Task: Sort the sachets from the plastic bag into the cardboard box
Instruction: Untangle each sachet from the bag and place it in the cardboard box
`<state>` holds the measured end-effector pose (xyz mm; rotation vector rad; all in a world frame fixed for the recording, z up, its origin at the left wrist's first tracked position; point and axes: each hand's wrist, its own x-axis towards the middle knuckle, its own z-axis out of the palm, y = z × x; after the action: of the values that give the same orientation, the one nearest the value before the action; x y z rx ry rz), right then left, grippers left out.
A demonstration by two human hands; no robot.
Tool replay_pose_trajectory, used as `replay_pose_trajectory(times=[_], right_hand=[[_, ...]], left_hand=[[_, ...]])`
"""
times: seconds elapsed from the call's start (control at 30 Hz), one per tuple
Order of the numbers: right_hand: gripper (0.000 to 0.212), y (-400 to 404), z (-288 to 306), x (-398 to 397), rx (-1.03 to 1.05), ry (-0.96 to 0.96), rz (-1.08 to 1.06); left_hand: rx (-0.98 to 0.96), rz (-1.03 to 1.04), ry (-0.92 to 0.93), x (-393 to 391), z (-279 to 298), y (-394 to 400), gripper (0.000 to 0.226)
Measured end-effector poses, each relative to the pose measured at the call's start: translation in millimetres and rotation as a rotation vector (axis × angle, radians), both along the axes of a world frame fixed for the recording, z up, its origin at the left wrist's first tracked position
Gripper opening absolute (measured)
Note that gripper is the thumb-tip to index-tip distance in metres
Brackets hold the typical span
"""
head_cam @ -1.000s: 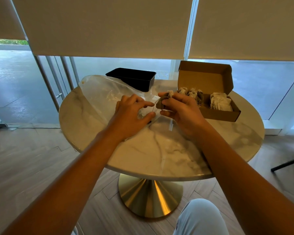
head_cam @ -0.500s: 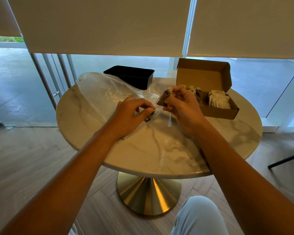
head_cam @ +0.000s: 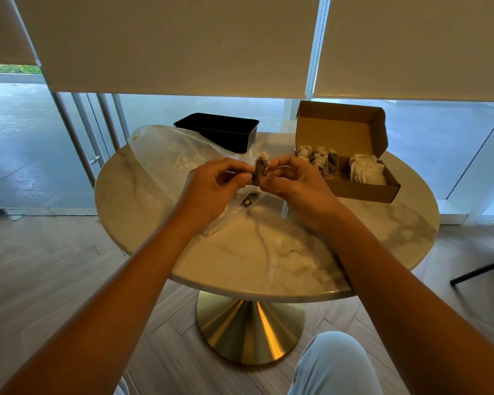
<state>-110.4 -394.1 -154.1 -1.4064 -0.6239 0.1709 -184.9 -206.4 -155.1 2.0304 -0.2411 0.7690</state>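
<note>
While raised over a round marble surface (head_cam: 240, 260) on a brass pedestal base (head_cam: 250, 332), both hands on one sachet. Beige roller blinds (head_cam: 171, 41) across the top, glass below. Clear plastic bag (head_cam: 169, 158) lying flat on the left half of the surface, partly under the left forearm, small dark label (head_cam: 247, 201) near its open end. Cardboard box (head_cam: 351, 155) at the right rear of the surface, lid upright; two compartments, brownish sachets (head_cam: 318, 156) in the left one, white sachets (head_cam: 365, 169) stacked in the right one. Black tray (head_cam: 220, 132) at the rear, behind the bag, well apart from the box. Left hand (head_cam: 214, 183) with fingers curled, pinching the left edge of the held sachet (head_cam: 260, 171). Right hand (head_cam: 294, 181) likewise curled, pinching the right edge. Held sachet brown, upright between the two hands, above the bag's open end, just left of the box, not touching it. Pale trouser knee (head_cam: 334, 366) at the bottom edge.
</note>
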Motion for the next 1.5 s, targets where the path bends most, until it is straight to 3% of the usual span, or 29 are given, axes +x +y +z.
replay_pose_trajectory(times=[0.6,0.8,1.0,1.13,1.3,1.5], right_hand=[[0.017,0,-1,-1,-0.04,-0.038,0.008],[0.026,-4,2,0,-0.059,-0.066,-0.108],[0.027,-38,19,18,-0.161,-0.105,-0.292],[0.017,-73,46,36,-0.209,-0.172,-0.461],[0.018,-104,62,65,-0.335,-0.17,-0.552],[0.014,-111,43,93,-0.733,-0.166,-0.516]], left_hand=[[-0.022,0.135,-0.016,-3,2,-7,0.02],[0.057,0.112,-0.063,6,9,-13,0.008],[0.104,0.082,-0.035,31,33,-39,0.01],[0.266,0.028,0.09,58,40,-71,0.011],[0.667,0.067,0.177,83,31,-112,0.025],[0.702,0.095,0.109,95,15,-116,0.022]])
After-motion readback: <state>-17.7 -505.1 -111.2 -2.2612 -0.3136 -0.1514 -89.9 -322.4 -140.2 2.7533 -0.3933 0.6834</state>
